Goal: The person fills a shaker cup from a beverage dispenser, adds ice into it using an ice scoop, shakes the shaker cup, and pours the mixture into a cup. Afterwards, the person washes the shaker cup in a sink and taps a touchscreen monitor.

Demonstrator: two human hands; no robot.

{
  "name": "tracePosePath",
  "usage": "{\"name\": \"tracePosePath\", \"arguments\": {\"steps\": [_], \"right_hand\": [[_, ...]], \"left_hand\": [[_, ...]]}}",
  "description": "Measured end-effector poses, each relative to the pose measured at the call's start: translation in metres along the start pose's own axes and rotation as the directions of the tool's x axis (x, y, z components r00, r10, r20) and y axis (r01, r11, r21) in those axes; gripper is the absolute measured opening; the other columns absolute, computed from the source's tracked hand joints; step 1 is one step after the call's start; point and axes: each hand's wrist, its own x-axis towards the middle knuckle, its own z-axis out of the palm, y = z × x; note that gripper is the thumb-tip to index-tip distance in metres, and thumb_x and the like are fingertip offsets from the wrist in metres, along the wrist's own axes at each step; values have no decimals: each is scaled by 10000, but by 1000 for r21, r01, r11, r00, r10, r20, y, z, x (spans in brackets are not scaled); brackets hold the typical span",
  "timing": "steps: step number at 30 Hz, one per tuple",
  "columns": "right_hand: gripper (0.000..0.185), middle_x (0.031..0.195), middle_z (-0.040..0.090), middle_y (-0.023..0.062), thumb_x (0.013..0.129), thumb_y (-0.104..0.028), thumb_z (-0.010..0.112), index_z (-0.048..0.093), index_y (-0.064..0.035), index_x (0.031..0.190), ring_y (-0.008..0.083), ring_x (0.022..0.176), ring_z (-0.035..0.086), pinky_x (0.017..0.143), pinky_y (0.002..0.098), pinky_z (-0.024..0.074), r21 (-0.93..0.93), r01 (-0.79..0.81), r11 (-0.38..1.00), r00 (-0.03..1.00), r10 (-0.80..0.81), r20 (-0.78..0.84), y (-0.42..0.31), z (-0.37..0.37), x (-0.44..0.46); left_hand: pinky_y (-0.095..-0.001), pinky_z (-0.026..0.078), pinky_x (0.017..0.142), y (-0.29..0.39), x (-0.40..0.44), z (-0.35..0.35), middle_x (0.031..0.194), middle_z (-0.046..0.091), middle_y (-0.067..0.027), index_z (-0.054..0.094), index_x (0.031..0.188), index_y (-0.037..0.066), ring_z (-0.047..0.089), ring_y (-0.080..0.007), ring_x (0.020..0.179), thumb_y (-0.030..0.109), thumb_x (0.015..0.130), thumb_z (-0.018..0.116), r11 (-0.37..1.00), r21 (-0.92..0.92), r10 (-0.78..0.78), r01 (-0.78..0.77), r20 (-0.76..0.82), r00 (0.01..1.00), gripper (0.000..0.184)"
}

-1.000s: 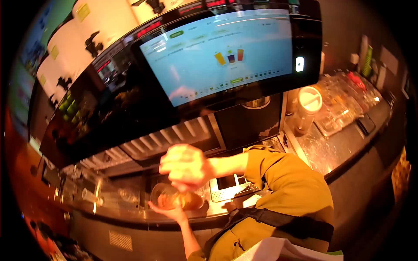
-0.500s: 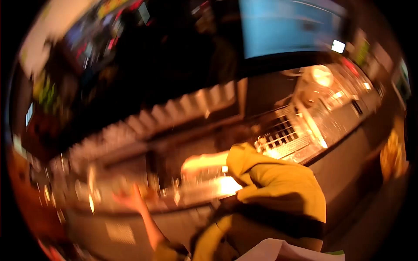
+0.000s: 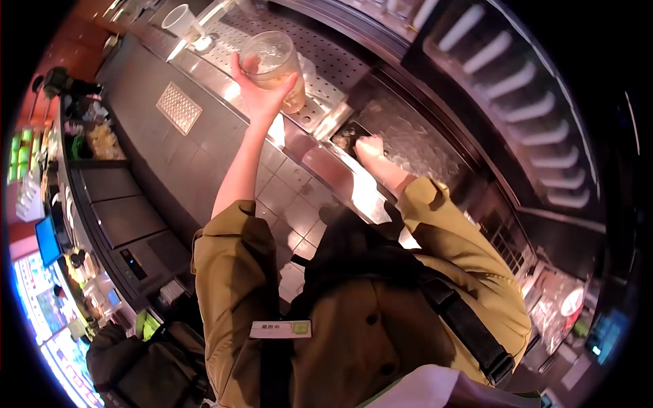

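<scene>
My left hand [image 3: 262, 98] is wrapped around the near side of a large clear cup [image 3: 272, 51], tilted over the perforated metal drain tray [image 3: 323, 54]. Something clear or pale shows inside the cup, but I cannot tell what. My right hand [image 3: 369, 147] is closed, down in a steel ice bin [image 3: 408, 126] beside the tray. Next to its fingers is a small dark compartment [image 3: 348, 134] with pale bits in it. Whatever the right fingers hold is hidden.
Another clear plastic cup [image 3: 179, 22] stands at the tray's far left. Stacked pale items [image 3: 524, 102] line a rack on the right. A floor drain grate [image 3: 179, 107] lies beyond the counter edge. A person in dark clothing [image 3: 146, 360] is at lower left.
My view has swung strongly, so the counter now runs diagonally. The earlier frame is smeared; the cup in my left hand shows clearly now, and my right hand is in the ice bin.
</scene>
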Motion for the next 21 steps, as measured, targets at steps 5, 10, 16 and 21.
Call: {"name": "tracePosePath", "arguments": {"steps": [5, 10, 16, 21], "right_hand": [[168, 877, 663, 15, 751, -215, 552, 678, -194, 860, 196, 809, 634, 581, 376, 460, -48, -293, 955, 891, 291, 350, -6, 0, 26], [294, 925, 646, 108, 813, -319, 490, 618, -86, 938, 224, 886, 622, 668, 402, 489, 125, -366, 922, 836, 266, 480, 35, -38, 7], [266, 823, 639, 153, 801, -223, 493, 556, -5, 940, 232, 809, 633, 599, 381, 502, -33, -491, 870, 870, 492, 37, 117, -72, -122], [129, 602, 589, 110, 750, -99, 476, 529, -1, 817, 227, 585, 615, 479, 332, 485, -210, -217, 953, 970, 186, -157, 104, 17, -161]], "left_hand": [[-391, 352, 956, -26, 19, -5, 1196, 393, -210, 34, 1334, 40, 417, -299, 1123, 255, 520, 834, 989, -143, -28, 50, 150, 988, 1162], [-406, 278, 1015, -33, 37, -33, 1312, 256, -241, -53, 1358, 52, 314, -322, 1218, 227, 520, 835, 996, -74, 76, -52, 385, 920, 1233], [-403, 275, 1012, 5, 55, -43, 1312, 303, -245, 196, 1347, 13, 322, -339, 1224, 385, 644, 735, 997, 61, 17, -41, 349, 937, 961], [-394, 341, 955, 28, 78, -23, 1238, 430, -198, 342, 1317, 149, 404, -331, 1162, 466, 689, 660, 826, 427, 102, -367, 528, 843, 772]]}}
